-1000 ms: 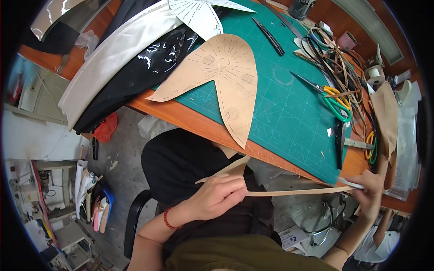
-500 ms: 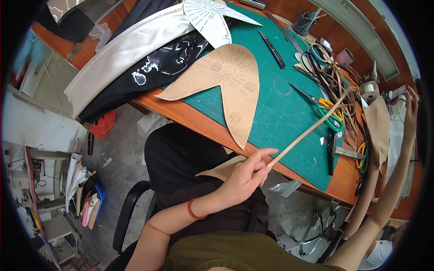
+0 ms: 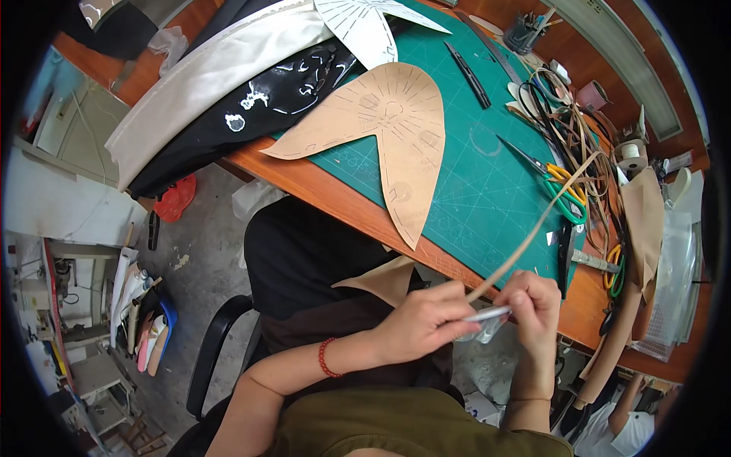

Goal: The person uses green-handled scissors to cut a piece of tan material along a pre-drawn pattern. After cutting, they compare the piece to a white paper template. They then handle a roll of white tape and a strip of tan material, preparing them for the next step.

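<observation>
The left hand [image 3: 430,321] is closed around one end of a narrow tan strip [image 3: 522,247], which slants up over the green cutting mat [image 3: 480,202] toward a heap of cords [image 3: 590,141]. The right hand [image 3: 535,301] curls its fingers beside a slim whitish tool [image 3: 489,313]; blur hides whether it grips it. A two-tailed tan pattern piece [image 3: 411,122] overhangs the wooden table [image 3: 304,179] edge, above a grey floor [image 3: 202,251]. Both forearms rise from below, bringing the hands close together.
</observation>
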Motion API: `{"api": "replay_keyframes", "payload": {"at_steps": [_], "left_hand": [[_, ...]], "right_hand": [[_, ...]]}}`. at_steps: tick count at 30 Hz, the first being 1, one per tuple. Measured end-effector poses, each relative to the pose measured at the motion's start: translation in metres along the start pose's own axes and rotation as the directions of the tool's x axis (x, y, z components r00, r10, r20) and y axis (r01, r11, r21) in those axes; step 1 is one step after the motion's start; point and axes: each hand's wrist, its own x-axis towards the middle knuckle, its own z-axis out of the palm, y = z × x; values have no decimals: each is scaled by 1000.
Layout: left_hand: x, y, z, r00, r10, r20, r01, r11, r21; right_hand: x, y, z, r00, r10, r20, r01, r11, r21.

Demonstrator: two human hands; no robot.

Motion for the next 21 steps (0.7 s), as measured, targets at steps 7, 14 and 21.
{"api": "replay_keyframes", "payload": {"at_steps": [7, 14, 21], "left_hand": [[-2, -4, -9, 995, -94, -36, 92, 994, -51], [2, 3, -10, 993, -112, -36, 113, 993, 25], [1, 2, -14, 995, -85, -54, 74, 981, -182]], "right_hand": [[-21, 29, -5, 987, 147, 59, -158, 877, 454], [1, 3, -8, 967, 41, 252, -43, 999, 0], [-11, 29, -13, 969, 66, 237, -181, 842, 507]]}}
